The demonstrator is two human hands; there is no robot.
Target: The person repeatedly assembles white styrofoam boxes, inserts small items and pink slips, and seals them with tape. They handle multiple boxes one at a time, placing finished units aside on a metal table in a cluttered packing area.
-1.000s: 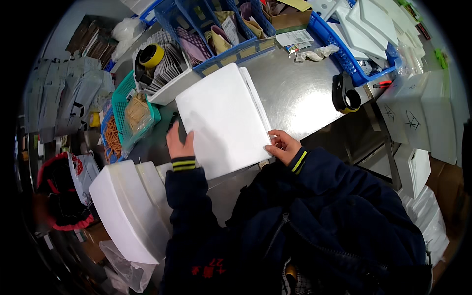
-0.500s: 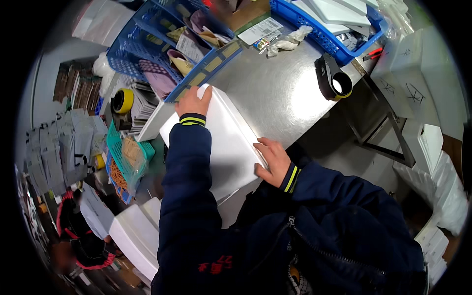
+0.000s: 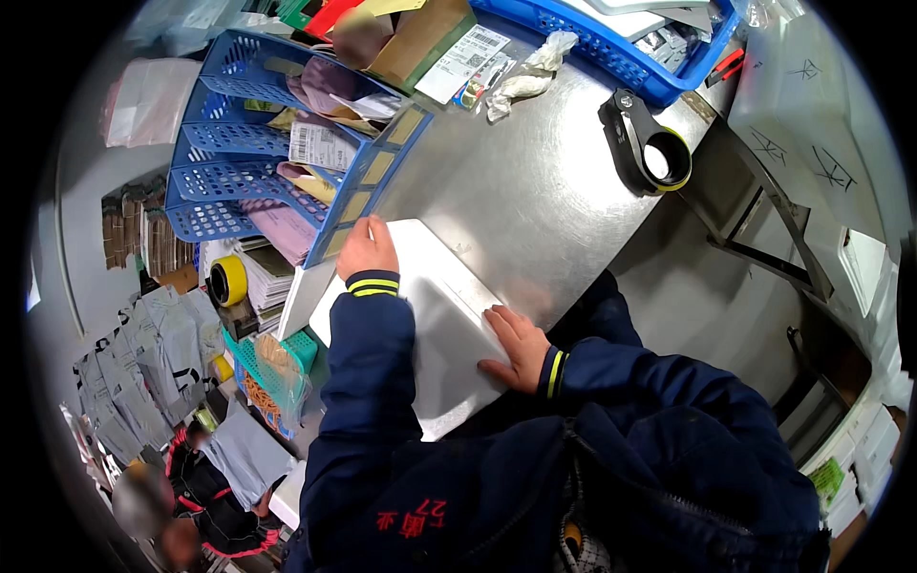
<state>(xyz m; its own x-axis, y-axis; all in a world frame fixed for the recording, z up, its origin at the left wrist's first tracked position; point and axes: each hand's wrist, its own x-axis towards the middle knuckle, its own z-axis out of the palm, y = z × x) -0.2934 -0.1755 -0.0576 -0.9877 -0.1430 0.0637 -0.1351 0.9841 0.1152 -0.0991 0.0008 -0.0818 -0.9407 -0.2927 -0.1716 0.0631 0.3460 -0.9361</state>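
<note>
Both hands, left and right, press flat white mailer (glossy, rectangular).

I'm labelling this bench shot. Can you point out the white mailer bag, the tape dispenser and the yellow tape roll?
white mailer bag (image 3: 449, 334): head view, its bare middle between the hands.
tape dispenser (image 3: 638, 143): head view, its black handle.
yellow tape roll (image 3: 227, 281): head view, its outer band.

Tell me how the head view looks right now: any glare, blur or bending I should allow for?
Head view: soft glare streaks the steel table and the white padded envelope under the left hand and right hand; fisheye bends the blue sorting rack and the table edges toward the dark rim; the middle is fairly sharp, including the tape dispenser; the lower-left corner is smeared.
</note>
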